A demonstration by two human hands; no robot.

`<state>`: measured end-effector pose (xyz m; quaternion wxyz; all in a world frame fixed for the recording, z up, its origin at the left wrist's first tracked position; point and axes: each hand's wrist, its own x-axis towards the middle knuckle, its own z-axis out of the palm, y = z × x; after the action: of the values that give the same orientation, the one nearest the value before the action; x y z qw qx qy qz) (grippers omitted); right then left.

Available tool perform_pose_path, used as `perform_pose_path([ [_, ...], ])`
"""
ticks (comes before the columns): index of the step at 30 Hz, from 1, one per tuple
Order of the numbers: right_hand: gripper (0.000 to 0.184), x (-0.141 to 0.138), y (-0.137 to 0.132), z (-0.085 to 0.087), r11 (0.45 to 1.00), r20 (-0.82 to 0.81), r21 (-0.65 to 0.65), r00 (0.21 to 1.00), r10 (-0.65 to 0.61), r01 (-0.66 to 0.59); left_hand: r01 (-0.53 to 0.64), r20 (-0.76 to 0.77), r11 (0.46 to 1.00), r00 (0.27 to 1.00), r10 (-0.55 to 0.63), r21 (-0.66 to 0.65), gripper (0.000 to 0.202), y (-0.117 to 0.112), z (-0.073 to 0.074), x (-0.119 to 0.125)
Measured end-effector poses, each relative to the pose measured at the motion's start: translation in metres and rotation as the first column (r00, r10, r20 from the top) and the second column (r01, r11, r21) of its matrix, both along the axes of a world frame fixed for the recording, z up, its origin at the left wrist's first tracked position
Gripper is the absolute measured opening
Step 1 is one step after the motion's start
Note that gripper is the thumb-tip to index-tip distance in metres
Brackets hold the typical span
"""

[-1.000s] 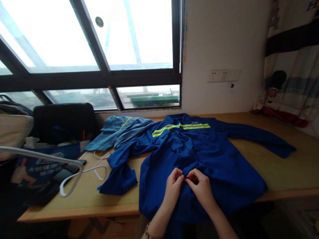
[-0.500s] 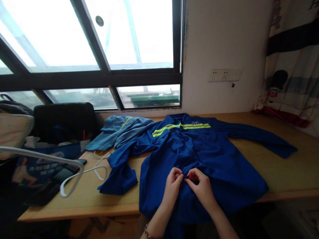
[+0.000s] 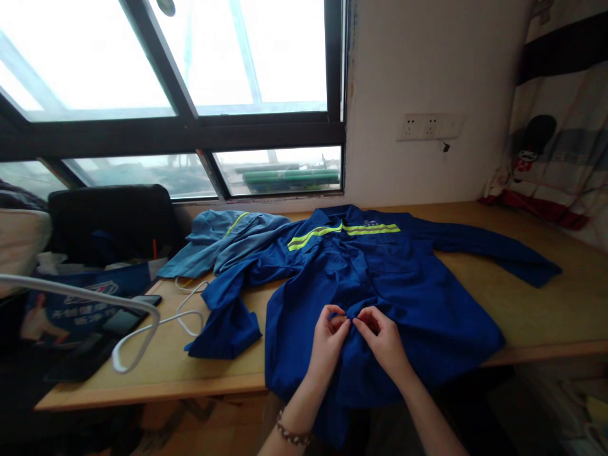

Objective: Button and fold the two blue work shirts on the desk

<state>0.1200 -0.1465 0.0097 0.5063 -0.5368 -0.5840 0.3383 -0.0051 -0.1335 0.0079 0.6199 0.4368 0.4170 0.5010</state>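
The left hand (image 3: 329,334) and right hand (image 3: 382,337), each grip pinched closed, hold the blue, yellow-striped cloth shirt (image 3: 394,278) on the yellowish wooden bench (image 3: 546,316), apparently by its near front edges.

We have the jacket (image 3: 403,297) spread across the worktop (image 3: 555,310), its collar toward the wall (image 3: 389,69) behind and its hem over the near edge. Our 2 hands meet at its front, the left hand (image 3: 327,339) just beside the right hand (image 3: 384,342). Left of the jacket's upper part lies another garment (image 3: 225,237); before that, we see a cable (image 3: 154,322) at the worktop's left end. A bag (image 3: 109,277) sits farther left. Behind, we find the window (image 3: 266,133) on the left, sockets (image 3: 430,126) on the wall right of it, and a curtain (image 3: 570,95) at far right.
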Motion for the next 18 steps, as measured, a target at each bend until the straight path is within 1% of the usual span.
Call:
perform_pose_path([
  [4, 0.025, 0.001, 0.003, -0.004, 0.999, 0.037, -0.017, 0.999, -0.033, 0.034, 0.05, -0.05, 0.997, 0.998, -0.046, 0.064, 0.03, -0.002, 0.001, 0.001],
  [8, 0.029, 0.001, 0.009, -0.008, 0.996, 0.05, -0.061, 0.997, -0.055, 0.058, 0.112, -0.057, 0.991, 0.992, -0.108, 0.068, 0.028, -0.003, 0.002, 0.001],
  [10, 0.031, 0.001, 0.012, -0.007, 0.994, -0.008, -0.085, 0.997, -0.077, 0.076, 0.12, -0.035, 0.992, 0.992, -0.118, 0.042, 0.028, -0.003, 0.002, 0.001],
  [12, 0.031, 0.003, 0.011, -0.004, 0.99, -0.107, -0.107, 0.989, -0.098, 0.086, 0.115, 0.002, 0.993, 0.993, -0.115, 0.002, 0.029, -0.001, 0.002, 0.001],
  [14, 0.029, 0.007, 0.004, 0.003, 0.988, -0.17, -0.107, 0.977, -0.128, 0.111, 0.133, 0.038, 0.991, 0.991, -0.132, -0.031, 0.029, 0.0, 0.002, 0.001],
  [15, 0.027, 0.01, -0.002, 0.007, 0.988, -0.171, -0.095, 0.976, -0.136, 0.121, 0.158, 0.054, 0.987, 0.986, -0.156, -0.035, 0.03, 0.001, 0.003, 0.0],
  [17, 0.022, 0.013, -0.017, 0.014, 0.994, -0.099, -0.046, 0.989, -0.106, 0.102, 0.231, 0.062, 0.973, 0.971, -0.23, -0.01, 0.036, 0.002, 0.004, -0.001],
  [18, 0.021, 0.013, -0.026, 0.017, 0.998, -0.038, -0.016, 0.997, -0.062, 0.062, 0.27, 0.045, 0.963, 0.962, -0.27, 0.015, 0.041, 0.002, 0.005, -0.003],
])
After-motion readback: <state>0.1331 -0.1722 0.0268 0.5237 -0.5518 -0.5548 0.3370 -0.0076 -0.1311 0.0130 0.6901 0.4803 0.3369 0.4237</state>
